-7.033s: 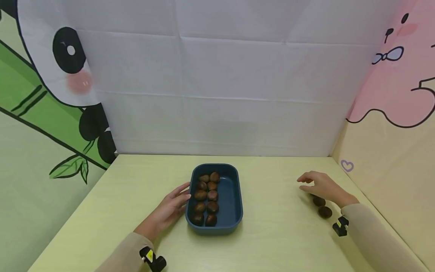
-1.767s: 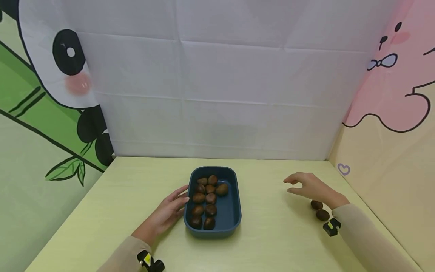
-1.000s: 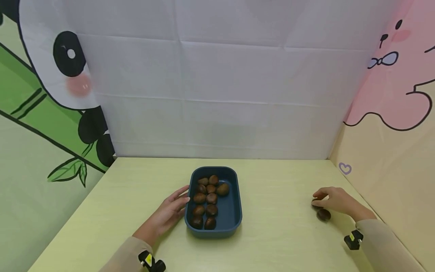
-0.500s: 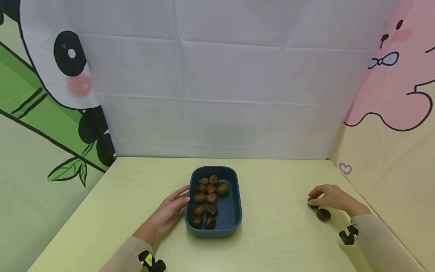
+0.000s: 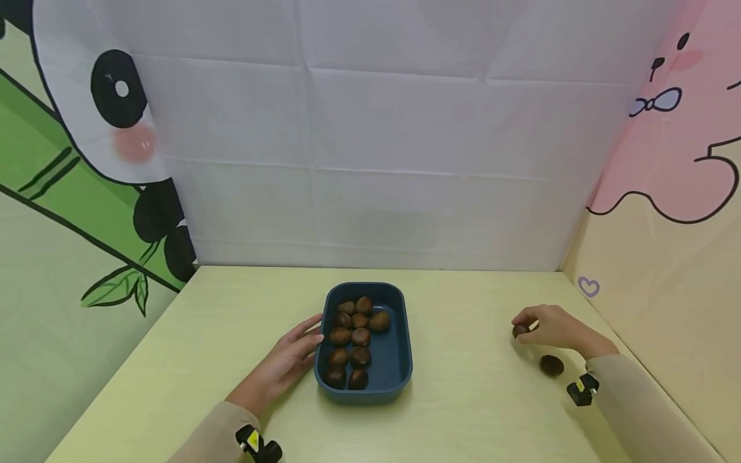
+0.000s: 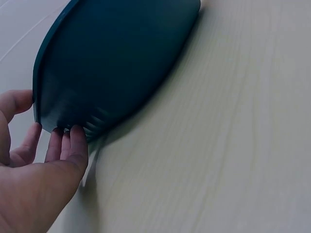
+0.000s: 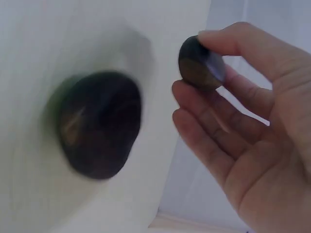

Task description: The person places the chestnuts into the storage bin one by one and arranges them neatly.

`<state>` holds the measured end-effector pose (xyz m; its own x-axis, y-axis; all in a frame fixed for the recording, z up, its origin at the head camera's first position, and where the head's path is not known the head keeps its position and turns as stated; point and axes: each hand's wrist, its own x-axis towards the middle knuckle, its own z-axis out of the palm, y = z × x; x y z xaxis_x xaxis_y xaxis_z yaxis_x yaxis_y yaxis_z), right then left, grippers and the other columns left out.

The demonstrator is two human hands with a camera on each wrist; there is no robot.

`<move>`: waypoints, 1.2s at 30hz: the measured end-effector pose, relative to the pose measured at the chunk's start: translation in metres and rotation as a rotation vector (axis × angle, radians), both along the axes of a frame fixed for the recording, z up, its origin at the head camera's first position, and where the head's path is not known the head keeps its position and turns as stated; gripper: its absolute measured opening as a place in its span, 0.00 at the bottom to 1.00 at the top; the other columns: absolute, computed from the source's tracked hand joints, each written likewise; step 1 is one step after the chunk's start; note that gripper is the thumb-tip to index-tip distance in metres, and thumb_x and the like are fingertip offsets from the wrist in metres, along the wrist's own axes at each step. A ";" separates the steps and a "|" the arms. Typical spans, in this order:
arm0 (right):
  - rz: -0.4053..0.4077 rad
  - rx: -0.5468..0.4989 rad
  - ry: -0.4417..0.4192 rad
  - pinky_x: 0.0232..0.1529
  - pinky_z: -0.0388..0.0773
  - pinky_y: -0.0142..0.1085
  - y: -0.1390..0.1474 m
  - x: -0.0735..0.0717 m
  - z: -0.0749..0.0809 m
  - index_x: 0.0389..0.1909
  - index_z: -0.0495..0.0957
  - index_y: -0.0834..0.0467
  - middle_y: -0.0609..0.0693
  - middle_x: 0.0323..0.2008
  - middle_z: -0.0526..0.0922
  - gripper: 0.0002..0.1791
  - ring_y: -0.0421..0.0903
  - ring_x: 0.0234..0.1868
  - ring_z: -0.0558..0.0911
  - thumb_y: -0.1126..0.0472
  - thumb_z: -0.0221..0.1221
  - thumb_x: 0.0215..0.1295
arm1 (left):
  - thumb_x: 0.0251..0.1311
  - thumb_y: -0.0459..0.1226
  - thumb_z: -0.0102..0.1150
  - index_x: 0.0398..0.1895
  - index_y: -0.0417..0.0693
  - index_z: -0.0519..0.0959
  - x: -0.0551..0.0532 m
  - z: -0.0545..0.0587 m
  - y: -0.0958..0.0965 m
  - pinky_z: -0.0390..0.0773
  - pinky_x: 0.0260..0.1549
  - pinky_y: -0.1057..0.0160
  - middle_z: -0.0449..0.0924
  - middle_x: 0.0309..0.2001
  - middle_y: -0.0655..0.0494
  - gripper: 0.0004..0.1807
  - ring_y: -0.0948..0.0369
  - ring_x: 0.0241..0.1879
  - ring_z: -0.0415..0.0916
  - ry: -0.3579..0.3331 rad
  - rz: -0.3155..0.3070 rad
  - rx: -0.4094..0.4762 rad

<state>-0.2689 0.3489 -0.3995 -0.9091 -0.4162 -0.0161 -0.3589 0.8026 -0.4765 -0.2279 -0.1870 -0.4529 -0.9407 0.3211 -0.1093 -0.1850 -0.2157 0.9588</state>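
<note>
My right hand [image 5: 552,329] pinches a dark brown chestnut [image 7: 200,63] between thumb and fingers, above the right part of the table. Another chestnut [image 5: 552,366] lies on the table below that wrist, large and blurred in the right wrist view. A blue rectangular tray [image 5: 390,393] stands mid-table with several chestnuts [image 5: 360,356] inside, mostly in two columns along its left half, plus one in a third column. My left hand [image 5: 286,360] touches the tray's left side with fairly straight fingers; in the left wrist view its fingertips [image 6: 77,132] rest against the tray's outer wall.
The pale yellow table [image 5: 463,411] meets a white cloth backdrop [image 5: 393,161] behind. Printed wall panels rise at left and right, the right one [image 5: 666,283] close beside my right arm. Each wrist carries a small black camera [image 5: 582,390].
One more chestnut lies in the tray than seven seconds ago, in a third column. My right hand returned to the remaining pair, pinched one and moved it left and up. The left hand stayed put.
</note>
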 end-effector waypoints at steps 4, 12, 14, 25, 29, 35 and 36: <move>0.046 -0.065 0.033 0.43 0.80 0.40 -0.020 -0.008 0.007 0.50 0.83 0.62 0.46 0.41 0.85 0.20 0.45 0.41 0.84 0.55 0.70 0.60 | 0.75 0.36 0.50 0.80 0.46 0.50 0.000 -0.001 0.000 0.69 0.61 0.58 0.52 0.77 0.41 0.35 0.53 0.69 0.63 0.002 -0.007 0.001; 0.171 -0.179 0.038 0.44 0.81 0.37 -0.077 -0.018 0.021 0.54 0.82 0.54 0.47 0.46 0.84 0.18 0.41 0.42 0.84 0.57 0.68 0.64 | 0.74 0.36 0.51 0.80 0.45 0.50 0.000 -0.001 0.000 0.70 0.61 0.58 0.53 0.76 0.40 0.35 0.54 0.68 0.65 0.002 0.001 -0.001; 0.218 -0.204 0.055 0.46 0.81 0.39 -0.094 -0.019 0.026 0.54 0.82 0.54 0.47 0.47 0.84 0.18 0.41 0.42 0.85 0.59 0.67 0.64 | 0.74 0.36 0.50 0.80 0.45 0.51 0.000 -0.001 0.000 0.70 0.61 0.59 0.53 0.76 0.40 0.35 0.54 0.68 0.65 0.002 0.005 -0.003; 0.422 -0.302 0.032 0.50 0.80 0.48 -0.178 -0.023 0.031 0.55 0.81 0.55 0.44 0.45 0.84 0.18 0.41 0.43 0.85 0.60 0.67 0.65 | 0.75 0.35 0.50 0.80 0.45 0.50 0.001 0.001 0.001 0.71 0.60 0.59 0.53 0.76 0.40 0.35 0.53 0.67 0.65 0.000 0.003 0.004; 0.486 -0.289 0.026 0.50 0.81 0.46 -0.200 -0.023 0.024 0.55 0.81 0.55 0.43 0.45 0.84 0.18 0.39 0.43 0.84 0.60 0.67 0.65 | 0.75 0.35 0.50 0.80 0.45 0.50 0.001 0.000 0.001 0.71 0.59 0.60 0.53 0.76 0.39 0.34 0.54 0.67 0.67 0.006 0.003 0.001; 0.543 -0.159 0.085 0.47 0.80 0.36 -0.225 -0.023 0.010 0.55 0.81 0.58 0.44 0.47 0.83 0.18 0.37 0.43 0.82 0.60 0.66 0.65 | 0.75 0.35 0.50 0.80 0.45 0.51 0.001 0.001 0.002 0.72 0.59 0.60 0.53 0.76 0.40 0.34 0.55 0.66 0.67 0.000 0.017 0.003; 0.546 -0.128 0.102 0.46 0.79 0.35 -0.227 -0.023 0.008 0.55 0.82 0.58 0.44 0.47 0.83 0.18 0.37 0.43 0.81 0.60 0.66 0.64 | 0.75 0.35 0.50 0.80 0.45 0.51 0.001 0.001 0.002 0.71 0.59 0.60 0.53 0.76 0.40 0.34 0.55 0.66 0.67 -0.003 0.016 0.007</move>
<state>-0.2920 0.1214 -0.3915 -0.5558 -0.8191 0.1420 -0.7547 0.4255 -0.4993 -0.2270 -0.1854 -0.4520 -0.9455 0.3066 -0.1101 -0.1846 -0.2258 0.9565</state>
